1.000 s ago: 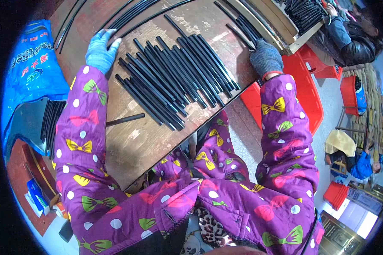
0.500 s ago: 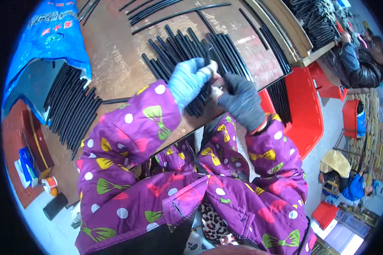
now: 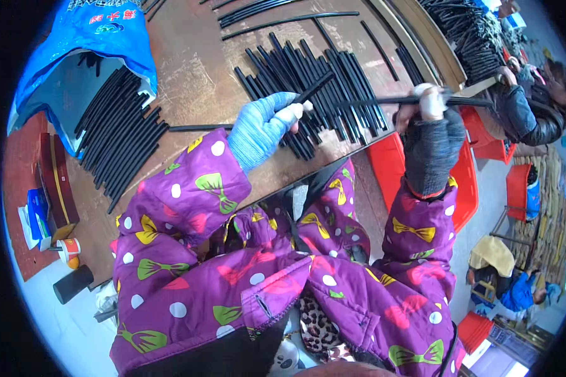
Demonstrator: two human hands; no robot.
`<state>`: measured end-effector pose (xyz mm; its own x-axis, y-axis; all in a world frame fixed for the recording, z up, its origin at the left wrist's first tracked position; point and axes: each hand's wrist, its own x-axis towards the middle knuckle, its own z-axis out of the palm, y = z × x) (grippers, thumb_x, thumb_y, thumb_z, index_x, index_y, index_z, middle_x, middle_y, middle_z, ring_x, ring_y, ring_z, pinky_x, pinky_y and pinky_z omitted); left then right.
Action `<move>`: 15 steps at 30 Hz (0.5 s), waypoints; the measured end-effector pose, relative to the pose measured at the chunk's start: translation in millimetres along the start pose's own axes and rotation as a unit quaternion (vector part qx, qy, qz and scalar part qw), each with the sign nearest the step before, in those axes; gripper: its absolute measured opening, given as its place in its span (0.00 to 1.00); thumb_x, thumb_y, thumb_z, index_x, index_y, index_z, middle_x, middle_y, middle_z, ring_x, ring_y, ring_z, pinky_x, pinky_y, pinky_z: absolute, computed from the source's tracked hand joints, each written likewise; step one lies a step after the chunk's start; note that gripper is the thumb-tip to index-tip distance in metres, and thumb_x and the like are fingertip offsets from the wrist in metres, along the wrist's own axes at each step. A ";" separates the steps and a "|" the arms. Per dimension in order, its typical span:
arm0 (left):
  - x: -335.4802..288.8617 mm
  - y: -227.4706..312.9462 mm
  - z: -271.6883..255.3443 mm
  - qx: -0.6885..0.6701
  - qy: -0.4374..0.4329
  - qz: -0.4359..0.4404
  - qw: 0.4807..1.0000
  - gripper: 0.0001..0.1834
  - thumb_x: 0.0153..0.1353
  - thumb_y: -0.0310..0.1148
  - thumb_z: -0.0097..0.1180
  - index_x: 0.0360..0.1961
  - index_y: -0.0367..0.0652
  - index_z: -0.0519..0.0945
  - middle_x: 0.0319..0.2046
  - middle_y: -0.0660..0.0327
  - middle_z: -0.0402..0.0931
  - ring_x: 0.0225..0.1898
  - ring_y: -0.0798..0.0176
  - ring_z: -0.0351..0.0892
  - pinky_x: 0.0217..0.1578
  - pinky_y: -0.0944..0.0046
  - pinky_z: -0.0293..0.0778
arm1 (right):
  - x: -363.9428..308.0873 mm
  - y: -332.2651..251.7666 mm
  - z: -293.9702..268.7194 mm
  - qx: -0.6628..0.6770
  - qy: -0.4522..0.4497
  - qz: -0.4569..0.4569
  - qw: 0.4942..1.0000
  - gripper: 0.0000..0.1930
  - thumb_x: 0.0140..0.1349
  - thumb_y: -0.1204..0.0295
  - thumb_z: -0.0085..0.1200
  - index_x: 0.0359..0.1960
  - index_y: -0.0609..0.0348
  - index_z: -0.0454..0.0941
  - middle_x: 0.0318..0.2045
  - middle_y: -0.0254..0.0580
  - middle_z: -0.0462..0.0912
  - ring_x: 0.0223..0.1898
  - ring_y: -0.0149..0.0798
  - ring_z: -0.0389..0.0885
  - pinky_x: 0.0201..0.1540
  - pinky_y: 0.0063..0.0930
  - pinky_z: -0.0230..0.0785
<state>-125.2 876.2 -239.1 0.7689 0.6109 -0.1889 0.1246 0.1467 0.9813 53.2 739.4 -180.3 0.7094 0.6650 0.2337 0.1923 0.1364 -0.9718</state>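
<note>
Black stick (image 3: 317, 85) in the left hand (image 3: 264, 131), long stick (image 3: 473, 101) in the right hand (image 3: 431, 151)

The left hand pinched its stick above the stick pile (image 3: 295, 61). The right hand was closed around the long stick at the edge of the table (image 3: 182, 81), near a red bin (image 3: 385, 164). Bare wood made open room between the pile and a blue bag (image 3: 94, 44). The bag had red writing that showed upside down.

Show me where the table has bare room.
Bare table shows between the blue bag and the middle stick pile. Crowded: that pile, by the left hand, and the sticks at the bag's opening.
</note>
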 end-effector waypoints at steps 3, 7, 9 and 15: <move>-8.0 1.9 6.8 -0.004 0.005 0.059 0.998 0.11 0.58 0.33 0.46 0.38 0.41 0.77 0.20 0.70 0.69 0.21 0.79 0.62 0.23 0.78 0.59 | 3.4 -7.0 -1.7 0.090 0.012 -0.030 0.995 0.14 0.60 0.64 0.44 0.34 0.65 0.71 0.18 0.40 0.71 0.17 0.32 0.67 0.20 0.21 0.58; -17.1 3.4 8.2 -0.002 0.019 0.067 0.998 0.11 0.58 0.32 0.46 0.39 0.40 0.77 0.23 0.69 0.72 0.24 0.78 0.65 0.26 0.77 0.62 | -5.0 -5.8 0.7 0.136 0.026 -0.016 0.990 0.13 0.60 0.66 0.45 0.35 0.65 0.70 0.20 0.42 0.72 0.18 0.34 0.66 0.20 0.23 0.58; -20.6 -4.7 7.0 0.016 0.024 0.091 0.995 0.11 0.58 0.31 0.47 0.39 0.39 0.76 0.25 0.68 0.73 0.25 0.77 0.66 0.28 0.77 0.64 | -10.1 -6.6 0.6 0.154 0.022 -0.004 0.988 0.12 0.60 0.66 0.44 0.35 0.65 0.70 0.20 0.42 0.71 0.18 0.34 0.66 0.20 0.23 0.58; -41.3 -12.3 7.0 0.103 0.051 0.147 0.982 0.13 0.54 0.26 0.52 0.41 0.35 0.74 0.31 0.64 0.77 0.28 0.76 0.70 0.31 0.75 0.68 | -31.8 -9.0 -6.0 0.178 0.010 -0.017 0.984 0.11 0.61 0.67 0.43 0.34 0.64 0.70 0.20 0.39 0.69 0.19 0.33 0.66 0.21 0.23 0.58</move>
<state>-154.0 843.7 -243.1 0.7249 0.6799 0.1109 0.0399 -0.2022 0.9785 33.0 712.6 -178.7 0.7208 0.6415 0.2626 -0.0313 0.4086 -0.9122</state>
